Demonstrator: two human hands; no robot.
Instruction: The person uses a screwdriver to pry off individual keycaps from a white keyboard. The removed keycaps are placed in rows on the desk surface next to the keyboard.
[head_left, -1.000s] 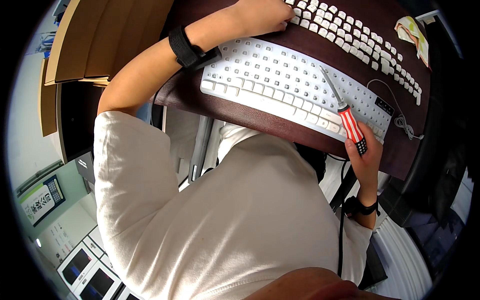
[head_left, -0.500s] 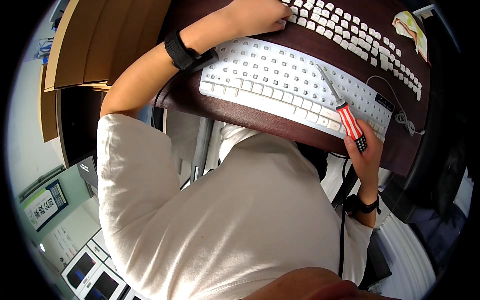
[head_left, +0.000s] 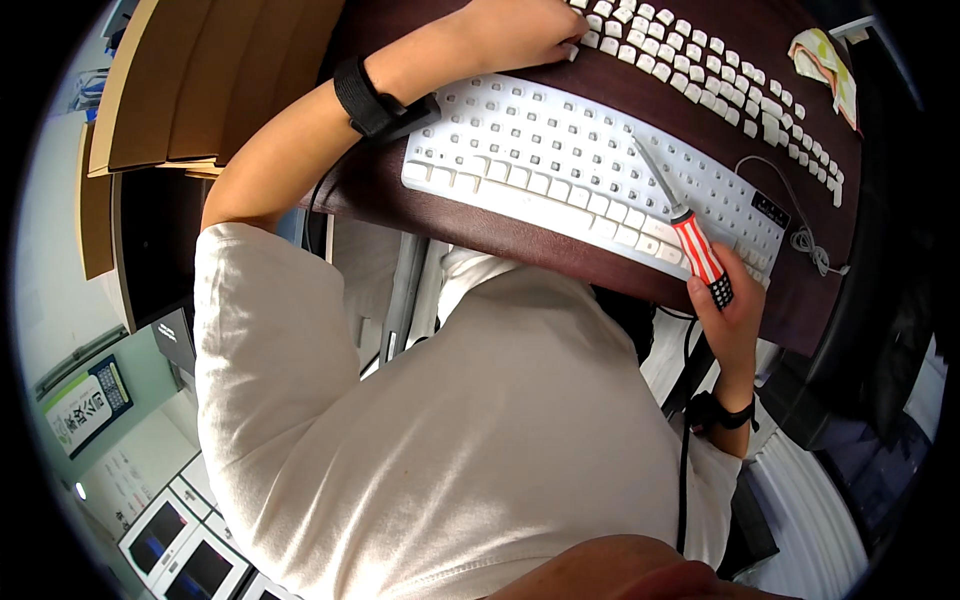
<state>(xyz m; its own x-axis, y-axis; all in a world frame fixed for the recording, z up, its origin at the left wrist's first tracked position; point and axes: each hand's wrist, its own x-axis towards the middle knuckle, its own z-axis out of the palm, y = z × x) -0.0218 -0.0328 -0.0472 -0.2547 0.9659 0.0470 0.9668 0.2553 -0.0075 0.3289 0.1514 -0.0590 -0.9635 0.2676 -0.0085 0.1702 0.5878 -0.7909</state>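
On dark desk (head_left: 800,312), noted white keyboard (head_left: 590,165), uncapped across upper rows. Gripping screwdriver (head_left: 697,247) in right hand (head_left: 736,306), pointed across keyboard. With left hand (head_left: 530,32) at loose keycaps (head_left: 771,130) beyond, cannot tell if pinching one. Judged at keycap sorting; calls next for precise fingertip handling.

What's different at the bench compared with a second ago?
Very little: the screwdriver's tip seems to have swung slightly left over the keyboard. Nothing was visibly taken up or let go. The right grip still holds the screwdriver, and the left grip remains at the left end of the loose keycaps.
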